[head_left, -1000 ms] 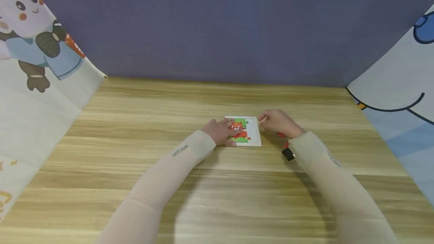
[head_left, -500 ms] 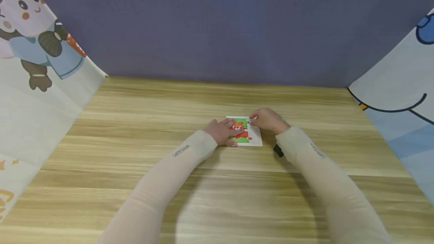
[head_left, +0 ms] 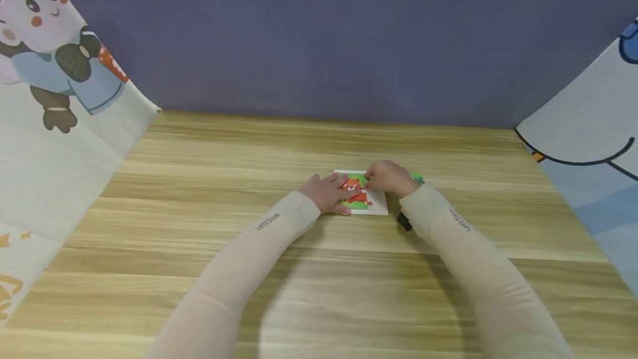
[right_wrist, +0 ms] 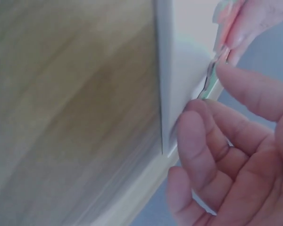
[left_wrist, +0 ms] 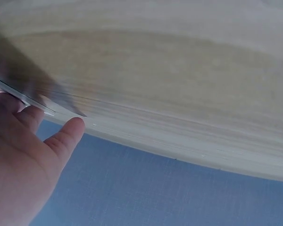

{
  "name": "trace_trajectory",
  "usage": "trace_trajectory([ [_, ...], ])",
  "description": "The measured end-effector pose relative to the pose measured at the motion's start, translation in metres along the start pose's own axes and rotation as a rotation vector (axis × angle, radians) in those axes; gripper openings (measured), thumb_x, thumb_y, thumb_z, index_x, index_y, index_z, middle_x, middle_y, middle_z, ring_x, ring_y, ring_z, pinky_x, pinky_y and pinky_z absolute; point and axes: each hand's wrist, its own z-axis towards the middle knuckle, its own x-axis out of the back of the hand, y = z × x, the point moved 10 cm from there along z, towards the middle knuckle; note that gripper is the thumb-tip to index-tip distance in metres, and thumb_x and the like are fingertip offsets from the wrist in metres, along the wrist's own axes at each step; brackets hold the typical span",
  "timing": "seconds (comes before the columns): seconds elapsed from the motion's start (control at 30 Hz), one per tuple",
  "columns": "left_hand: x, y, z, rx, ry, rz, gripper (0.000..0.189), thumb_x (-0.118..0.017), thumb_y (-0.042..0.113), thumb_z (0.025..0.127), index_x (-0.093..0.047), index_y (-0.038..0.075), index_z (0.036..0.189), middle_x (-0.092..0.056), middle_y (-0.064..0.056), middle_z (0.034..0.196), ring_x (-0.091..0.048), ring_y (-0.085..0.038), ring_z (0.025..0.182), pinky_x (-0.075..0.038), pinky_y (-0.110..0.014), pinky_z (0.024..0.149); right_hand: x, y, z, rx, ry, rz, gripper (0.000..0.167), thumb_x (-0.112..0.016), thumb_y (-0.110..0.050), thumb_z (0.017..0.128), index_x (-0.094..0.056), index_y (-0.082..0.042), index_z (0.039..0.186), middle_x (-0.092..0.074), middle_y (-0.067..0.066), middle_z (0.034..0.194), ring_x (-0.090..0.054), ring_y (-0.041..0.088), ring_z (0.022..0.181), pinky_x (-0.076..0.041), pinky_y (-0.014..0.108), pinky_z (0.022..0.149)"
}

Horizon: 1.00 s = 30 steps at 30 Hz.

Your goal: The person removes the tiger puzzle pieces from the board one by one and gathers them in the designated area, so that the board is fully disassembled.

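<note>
A white puzzle tray (head_left: pixel 379 205) lies on the wooden table, with a jigsaw puzzle (head_left: pixel 356 199) of an orange tiger on green in its left part. Spread fingers of my left hand (head_left: pixel 325 194) rest on the picture; the left wrist view shows that hand (left_wrist: pixel 26 150) at the tray's edge. My right hand (head_left: pixel 391 178) is over the tray's upper right, beside the picture. In the right wrist view, the thumb and fingers of the right hand (right_wrist: pixel 226 141) pinch a thin, tilted puzzle piece (right_wrist: pixel 209 80) against the tray. Its printed face is mostly hidden.
A loose green piece (head_left: pixel 417 178) lies on the table behind the right wrist. Below that wrist shows a small black object (head_left: pixel 404 221). A dark blue-grey wall (head_left: pixel 319 43) stands behind the table (head_left: pixel 239 148), with printed cloths at both sides.
My right hand has moved left from beside the tray to over its upper right part, uncovering a green piece behind the wrist. The left hand has stayed on the puzzle.
</note>
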Motion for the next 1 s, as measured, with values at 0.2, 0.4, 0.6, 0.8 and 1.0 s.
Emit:
trace_trajectory([
  [0.2,-0.001,0.002,-0.001,0.002,-0.012,0.008,0.066,-0.031,0.064,0.093,-0.008,0.045,0.151,-0.003,0.004,0.160,-0.008,-0.017,0.146,-0.022,-0.049,0.112,-0.002,0.005,0.000,-0.055,-0.010,0.040,0.037,-0.068,-0.011,0.086,-0.065,0.003,0.120,-0.062,0.018,0.124,-0.059,0.031,0.108,-0.047,0.045,0.092],
  [0.4,-0.003,0.002,0.003,0.009,-0.018,0.034,0.066,-0.032,0.065,0.093,-0.010,0.044,0.151,-0.004,0.003,0.160,-0.009,-0.017,0.146,-0.024,-0.049,0.112,-0.003,0.007,0.002,-0.049,-0.005,0.089,0.037,-0.067,-0.010,0.085,-0.064,0.006,0.119,-0.061,0.021,0.123,-0.060,0.031,0.107,-0.049,0.044,0.090],
  [0.6,-0.004,-0.002,0.009,0.012,-0.010,0.046,0.066,-0.032,0.065,0.092,-0.010,0.045,0.151,-0.004,0.004,0.160,-0.009,-0.016,0.146,-0.024,-0.049,0.112,-0.003,0.005,0.006,-0.053,-0.004,0.111,0.039,-0.066,-0.009,0.086,-0.062,0.009,0.120,-0.060,0.023,0.124,-0.059,0.031,0.106,-0.049,0.043,0.090],
  [0.8,-0.009,-0.005,0.010,0.018,-0.017,0.068,0.065,-0.032,0.065,0.093,-0.011,0.045,0.151,-0.007,0.005,0.160,-0.011,-0.016,0.146,-0.026,-0.048,0.111,-0.010,0.006,0.012,-0.056,-0.025,0.140,0.036,-0.067,-0.008,0.085,-0.063,0.009,0.117,-0.065,0.019,0.109,-0.060,0.023,0.087,-0.052,0.035,0.079],
  [1.0,-0.013,-0.006,0.012,0.022,-0.011,0.039,0.065,-0.034,0.063,0.093,-0.014,0.044,0.151,-0.007,0.005,0.160,-0.012,-0.016,0.145,-0.024,-0.048,0.112,-0.014,0.010,0.019,-0.018,-0.009,0.243,0.010,-0.065,-0.006,0.084,-0.066,0.001,0.077,-0.051,0.000,0.059,-0.043,0.009,0.052,-0.038,0.022,0.052],
])
